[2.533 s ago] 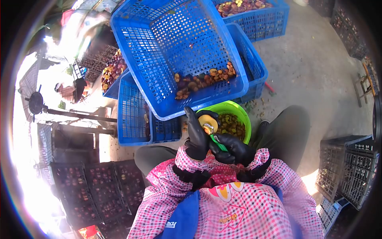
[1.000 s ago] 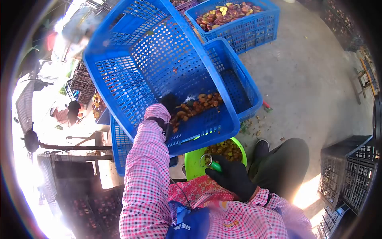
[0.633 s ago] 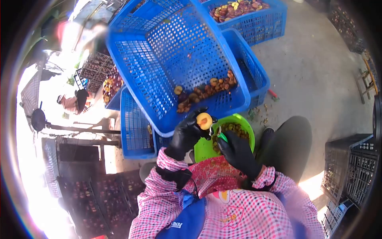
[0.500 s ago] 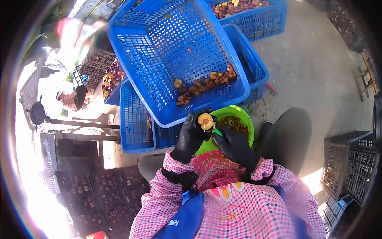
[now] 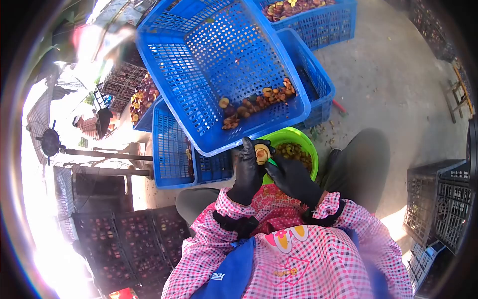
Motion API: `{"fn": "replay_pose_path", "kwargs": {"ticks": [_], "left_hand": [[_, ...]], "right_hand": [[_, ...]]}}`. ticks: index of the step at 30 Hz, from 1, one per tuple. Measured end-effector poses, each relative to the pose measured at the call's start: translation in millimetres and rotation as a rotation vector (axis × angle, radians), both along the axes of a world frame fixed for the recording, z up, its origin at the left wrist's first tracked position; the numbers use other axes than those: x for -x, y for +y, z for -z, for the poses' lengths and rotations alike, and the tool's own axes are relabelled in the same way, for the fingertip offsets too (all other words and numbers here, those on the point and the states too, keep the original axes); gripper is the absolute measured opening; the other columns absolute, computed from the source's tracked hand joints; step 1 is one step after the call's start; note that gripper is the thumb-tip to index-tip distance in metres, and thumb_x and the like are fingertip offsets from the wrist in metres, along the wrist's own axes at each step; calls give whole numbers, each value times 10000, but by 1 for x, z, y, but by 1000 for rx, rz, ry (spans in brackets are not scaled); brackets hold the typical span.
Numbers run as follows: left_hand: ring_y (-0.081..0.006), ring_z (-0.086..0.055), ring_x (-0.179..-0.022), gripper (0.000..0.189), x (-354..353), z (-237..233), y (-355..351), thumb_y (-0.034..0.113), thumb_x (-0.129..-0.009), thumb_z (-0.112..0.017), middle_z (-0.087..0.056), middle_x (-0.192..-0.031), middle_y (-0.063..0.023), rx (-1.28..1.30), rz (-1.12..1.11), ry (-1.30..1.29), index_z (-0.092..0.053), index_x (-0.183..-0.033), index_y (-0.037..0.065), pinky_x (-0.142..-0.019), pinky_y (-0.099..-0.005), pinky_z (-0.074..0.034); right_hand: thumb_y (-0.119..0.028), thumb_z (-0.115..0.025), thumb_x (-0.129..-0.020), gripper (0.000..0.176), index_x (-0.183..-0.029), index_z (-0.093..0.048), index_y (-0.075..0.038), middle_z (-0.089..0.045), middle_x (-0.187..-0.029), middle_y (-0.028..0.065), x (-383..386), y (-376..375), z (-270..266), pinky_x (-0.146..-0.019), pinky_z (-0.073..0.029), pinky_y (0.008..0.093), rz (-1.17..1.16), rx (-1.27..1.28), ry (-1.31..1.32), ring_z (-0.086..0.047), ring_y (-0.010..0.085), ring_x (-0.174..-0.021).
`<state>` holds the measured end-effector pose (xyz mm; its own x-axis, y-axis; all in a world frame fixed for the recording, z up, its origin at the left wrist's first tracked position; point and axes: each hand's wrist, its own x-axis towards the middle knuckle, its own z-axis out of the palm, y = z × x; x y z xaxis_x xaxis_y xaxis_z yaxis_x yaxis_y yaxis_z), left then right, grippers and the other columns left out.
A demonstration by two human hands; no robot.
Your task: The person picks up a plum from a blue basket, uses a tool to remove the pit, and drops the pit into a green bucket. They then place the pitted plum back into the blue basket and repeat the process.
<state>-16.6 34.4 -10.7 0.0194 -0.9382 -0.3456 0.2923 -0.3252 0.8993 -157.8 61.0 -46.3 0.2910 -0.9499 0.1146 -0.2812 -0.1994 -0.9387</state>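
My left hand (image 5: 247,172), in a black glove, is closed around a halved yellow-fleshed fruit (image 5: 262,153), cut face up. Against the fruit's right side, my right hand (image 5: 296,182), also black-gloved, grips a small tool with a green handle (image 5: 272,162); its working end is hidden at the fruit. Both hands are over the near edge of a lime green basin (image 5: 314,158) that holds greenish-brown pieces. Just beyond them, a tilted blue crate (image 5: 224,55) has fruit pieces gathered along its near side.
More blue crates stand behind and left, including one (image 5: 318,30) with dark red fruit at the top. Black crates (image 5: 440,199) are at the right, and others with dark fruit (image 5: 132,244) at lower left. A fan (image 5: 50,142) stands left. Scraps lie on the floor.
My left hand has turned the fruit and its fingers now point more upward. The tool's metal end, visible before, is now hidden at the fruit. The view has shifted slightly.
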Motion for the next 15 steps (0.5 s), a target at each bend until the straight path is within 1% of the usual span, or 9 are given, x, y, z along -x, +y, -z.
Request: {"fn": "replay_pose_path", "kwargs": {"ticks": [2, 4, 5, 7, 8, 10, 11, 13, 15], "left_hand": [[-175, -601, -761, 679, 2, -6, -1, 616, -970, -315, -640, -871, -108, 32, 73, -137, -603, -1025, 4, -729, -291, -493], [-172, -596, -751, 703, 2, -9, -5, 634, -965, -292, -635, -841, -105, 69, 131, -178, -610, -995, 8, -718, -288, -486], [-169, -591, -741, 728, 1, -10, -6, 652, -960, -269, -631, -811, -102, 112, 184, -221, -617, -965, 12, -707, -285, -478], [-162, -581, -724, 731, 3, -9, -7, 660, -956, -262, -622, -788, -94, 139, 183, -217, -615, -936, 20, -686, -278, -471], [-156, -571, -707, 735, 6, -7, -8, 668, -952, -255, -613, -764, -87, 168, 184, -210, -613, -908, 28, -665, -271, -463], [-152, -570, -691, 702, 10, -7, -8, 647, -958, -292, -612, -747, -77, 173, 165, -131, -617, -876, 32, -638, -267, -463], [-148, -569, -675, 671, 12, -8, -8, 627, -963, -328, -612, -730, -67, 186, 146, -56, -621, -845, 35, -611, -264, -463], [-149, -566, -669, 657, 14, -9, -7, 633, -957, -342, -605, -731, -64, 140, 142, 10, -608, -868, 39, -607, -251, -463], [-150, -567, -667, 629, 12, -7, -6, 618, -965, -349, -606, -746, -62, -99, 63, 383, -601, -911, 44, -600, -234, -460]], "right_hand": [[-365, -496, -972, 323, -1013, -607, -64, -621, -707, 193, 3, -4, -1, -518, -442, 487, -24, 113, -5, -600, 396, -612], [-308, -497, -980, 282, -1105, -575, -68, -567, -647, 155, 6, -6, -3, -481, -430, 444, -182, -236, -173, -588, 370, -600], [-308, -497, -980, 282, -1105, -575, -68, -567, -647, 155, 6, -5, -1, -481, -430, 444, -184, -238, -174, -588, 370, -600], [-337, -454, -999, 312, -1064, -555, -49, -471, -551, 86, 7, -5, 4, -421, -371, 343, -311, -28, -374, -516, 267, -468], [-337, -454, -999, 312, -1064, -555, -49, -471, -551, 86, 10, -7, -8, -421, -371, 343, -308, -26, -374, -516, 267, -468], [-489, -395, -997, 443, -820, -504, -97, -394, -506, -21, 19, -5, -32, -383, -274, 236, -517, -1154, -982, -352, 93, -371], [-489, -395, -997, 443, -820, -504, -97, -394, -506, -21, 17, -3, -28, -383, -274, 236, -522, -1152, -979, -352, 93, -371], [-516, -357, -995, 457, -854, -491, -102, -387, -502, -13, 12, 1, -22, -350, -253, 228, -691, -1306, -1407, -320, 86, -349], [-489, -363, -1002, 437, -836, -486, -104, -381, -515, -20, 15, 3, -30, -362, -247, 226, -716, -1186, -1276, -321, 76, -362]]}}
